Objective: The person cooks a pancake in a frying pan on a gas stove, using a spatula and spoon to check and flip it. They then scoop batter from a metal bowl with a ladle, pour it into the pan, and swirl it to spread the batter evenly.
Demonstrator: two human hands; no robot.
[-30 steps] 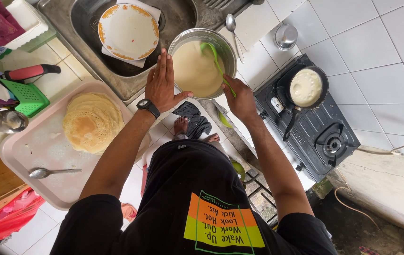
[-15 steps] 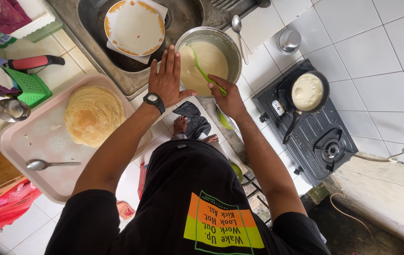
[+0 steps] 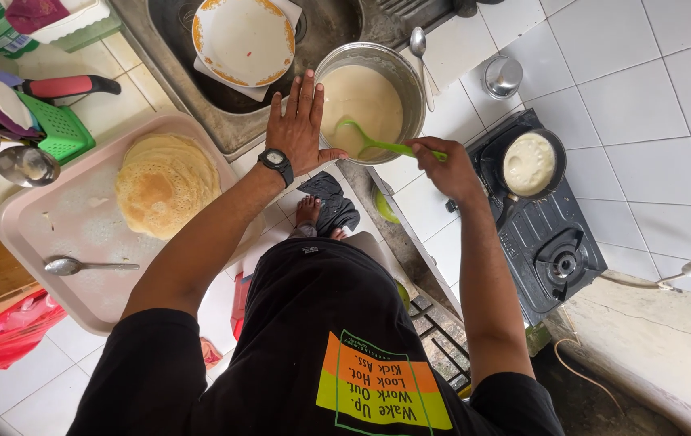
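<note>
Gripping the green ladle (image 3: 373,145) by its handle, my right hand (image 3: 442,165) is closed around it, its bowl dipped in the batter inside the metal pot (image 3: 410,81) on the counter beside the sink (image 3: 159,32). My left hand (image 3: 301,125) lies open and flat, fingers spread, against the pot's rim, holding nothing. Left of me a pink tray (image 3: 63,234) carries stacked pancakes (image 3: 166,184) and a spoon (image 3: 79,265); right of me a pan (image 3: 529,164) with a pancake sits on the stove (image 3: 563,242).

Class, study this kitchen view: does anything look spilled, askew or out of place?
Mostly orderly. One oddity: the white plate sits in the sink with orange smears round its rim. No batter shows spilled around the pot, which the left hand steadies.
</note>
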